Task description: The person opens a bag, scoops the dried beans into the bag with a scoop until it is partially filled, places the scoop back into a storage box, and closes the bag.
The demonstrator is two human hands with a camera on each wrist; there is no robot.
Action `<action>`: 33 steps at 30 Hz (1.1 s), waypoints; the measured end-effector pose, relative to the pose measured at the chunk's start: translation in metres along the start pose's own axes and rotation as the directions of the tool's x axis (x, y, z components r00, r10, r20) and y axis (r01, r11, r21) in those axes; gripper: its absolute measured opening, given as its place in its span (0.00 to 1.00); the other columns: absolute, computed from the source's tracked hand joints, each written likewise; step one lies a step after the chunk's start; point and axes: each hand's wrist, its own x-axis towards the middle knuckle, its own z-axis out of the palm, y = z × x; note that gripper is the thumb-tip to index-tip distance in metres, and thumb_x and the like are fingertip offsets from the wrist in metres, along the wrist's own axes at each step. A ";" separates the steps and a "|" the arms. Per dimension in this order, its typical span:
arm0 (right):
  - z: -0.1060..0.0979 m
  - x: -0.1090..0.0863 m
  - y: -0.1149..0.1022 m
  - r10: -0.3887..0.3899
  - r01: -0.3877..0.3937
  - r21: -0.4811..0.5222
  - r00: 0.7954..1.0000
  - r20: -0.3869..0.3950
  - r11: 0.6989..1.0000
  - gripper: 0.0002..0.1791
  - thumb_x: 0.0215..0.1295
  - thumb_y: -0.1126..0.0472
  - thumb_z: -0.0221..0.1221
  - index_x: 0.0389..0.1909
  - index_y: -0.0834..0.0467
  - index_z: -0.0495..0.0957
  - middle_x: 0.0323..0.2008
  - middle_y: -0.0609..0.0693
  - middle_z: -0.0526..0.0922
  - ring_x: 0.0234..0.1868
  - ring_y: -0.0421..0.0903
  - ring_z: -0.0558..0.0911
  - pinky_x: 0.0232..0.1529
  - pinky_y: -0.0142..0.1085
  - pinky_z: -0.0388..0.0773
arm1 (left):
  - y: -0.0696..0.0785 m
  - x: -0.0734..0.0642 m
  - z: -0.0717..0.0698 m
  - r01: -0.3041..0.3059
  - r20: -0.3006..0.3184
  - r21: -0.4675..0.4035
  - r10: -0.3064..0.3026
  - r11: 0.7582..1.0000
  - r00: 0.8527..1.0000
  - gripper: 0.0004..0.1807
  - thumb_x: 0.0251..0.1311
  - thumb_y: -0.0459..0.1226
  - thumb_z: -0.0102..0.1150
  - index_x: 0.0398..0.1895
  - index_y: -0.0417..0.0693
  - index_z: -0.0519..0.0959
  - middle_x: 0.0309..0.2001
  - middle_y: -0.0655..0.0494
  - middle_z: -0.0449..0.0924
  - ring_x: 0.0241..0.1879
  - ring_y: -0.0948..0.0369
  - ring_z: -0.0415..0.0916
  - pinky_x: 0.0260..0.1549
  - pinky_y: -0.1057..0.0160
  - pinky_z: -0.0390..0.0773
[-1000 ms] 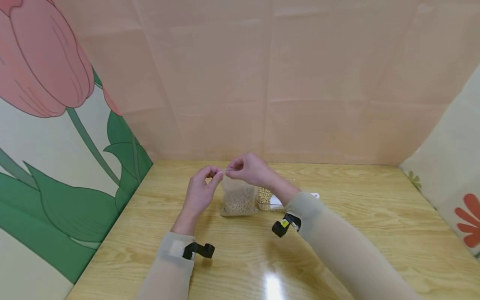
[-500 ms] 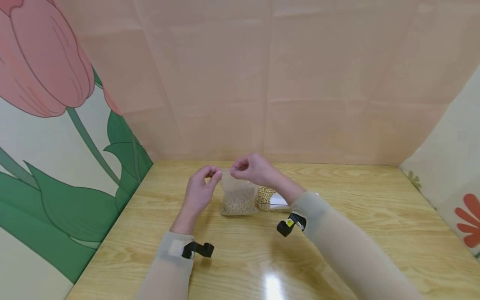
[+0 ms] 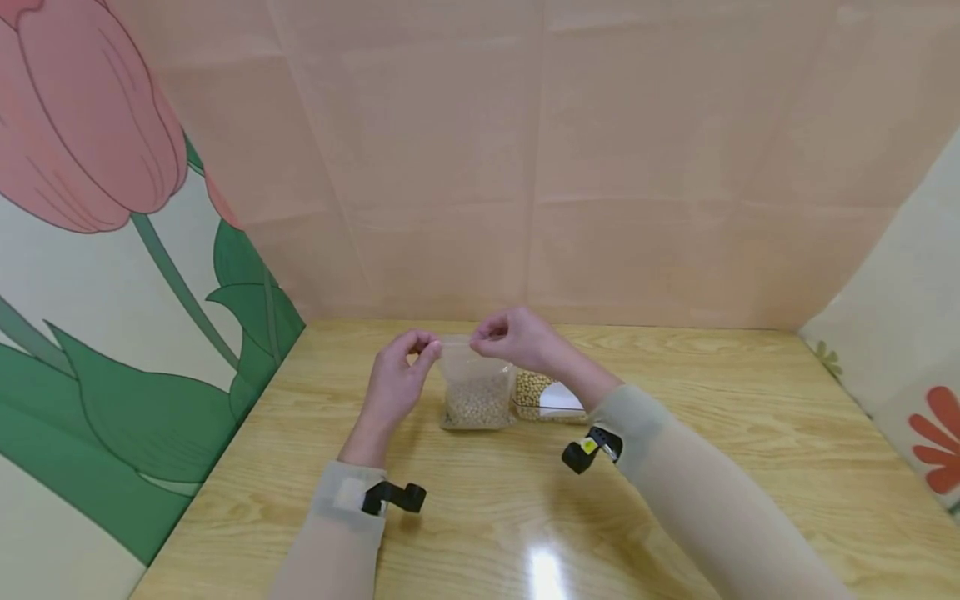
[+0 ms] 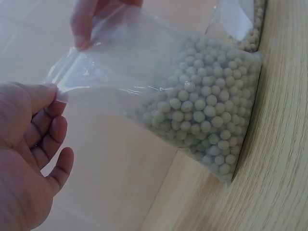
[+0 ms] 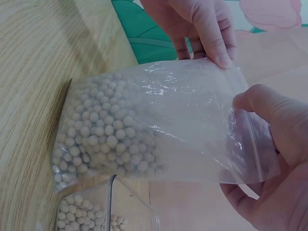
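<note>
A clear zip bag (image 3: 477,396) stands upright on the table, its lower half full of small round pale beads or beans (image 4: 207,106). My left hand (image 3: 397,379) pinches the top left corner of the bag between thumb and forefinger. Along the top edge, my right hand (image 3: 517,340) has thumb and fingers on either side of the zip strip (image 5: 254,149), pinching it. Just right of the bag sits a clear box (image 5: 103,207) of the same round beads, with a white flat piece (image 3: 561,400) in it. My right forearm hides part of that box.
The wood-grain table (image 3: 480,517) runs back to a pinkish cloth wall (image 3: 450,167). On the left stands a panel with a painted tulip (image 3: 105,125); a pale panel with a red flower (image 3: 941,442) stands on the right.
My right hand has slid rightward along the bag's top edge, away from my left hand, so more of the edge shows. The left hand has stayed at its corner.
</note>
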 end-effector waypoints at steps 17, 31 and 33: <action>-0.008 -0.009 0.014 0.009 -0.009 0.019 1.000 -0.026 1.000 0.09 0.66 0.53 0.67 0.42 0.52 0.87 0.38 0.45 0.87 0.41 0.43 0.85 0.44 0.39 0.82 | 0.000 0.000 -0.001 0.011 -0.007 -0.010 -0.011 1.000 1.000 0.09 0.72 0.45 0.57 0.43 0.52 0.82 0.40 0.59 0.82 0.44 0.59 0.76 0.45 0.54 0.75; -0.018 -0.020 0.026 0.020 -0.019 0.013 0.999 -0.029 1.000 0.09 0.67 0.51 0.66 0.43 0.49 0.87 0.39 0.45 0.86 0.40 0.45 0.83 0.41 0.40 0.80 | -0.002 -0.001 -0.004 0.030 0.008 -0.008 -0.030 1.000 1.000 0.09 0.72 0.47 0.56 0.44 0.55 0.81 0.41 0.60 0.81 0.45 0.59 0.75 0.45 0.53 0.75; -0.019 -0.021 0.028 0.015 -0.014 0.017 0.999 -0.031 1.000 0.08 0.67 0.51 0.66 0.42 0.49 0.87 0.39 0.45 0.86 0.39 0.46 0.83 0.40 0.41 0.80 | -0.002 -0.001 -0.005 0.036 0.005 -0.004 -0.036 0.999 0.999 0.09 0.72 0.47 0.56 0.44 0.55 0.81 0.41 0.60 0.81 0.45 0.59 0.75 0.45 0.53 0.75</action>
